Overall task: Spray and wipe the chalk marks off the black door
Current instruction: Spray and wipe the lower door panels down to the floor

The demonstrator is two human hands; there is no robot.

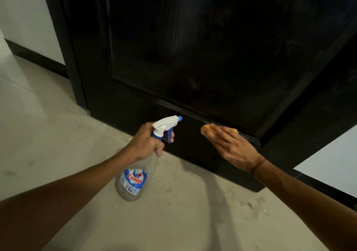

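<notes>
The black door point(202, 43) fills the upper half of the view, its lower rail close to the floor. My left hand point(146, 140) grips the neck of a clear spray bottle point(133, 181) with a white and blue trigger head, its nozzle pointing at the door's bottom rail. My right hand point(229, 144) lies flat against the bottom rail, pressing an orange cloth point(205, 129) onto it just under the panel moulding. Only the cloth's edges show past my fingers. I make out no clear chalk marks on the dark surface.
The black door frame point(63, 43) runs down the left, with a white wall point(23, 16) and dark skirting beyond. Pale floor tiles point(58, 134) carry white crumbs and smudges near the door's foot. A white wall point(332, 163) shows at the right.
</notes>
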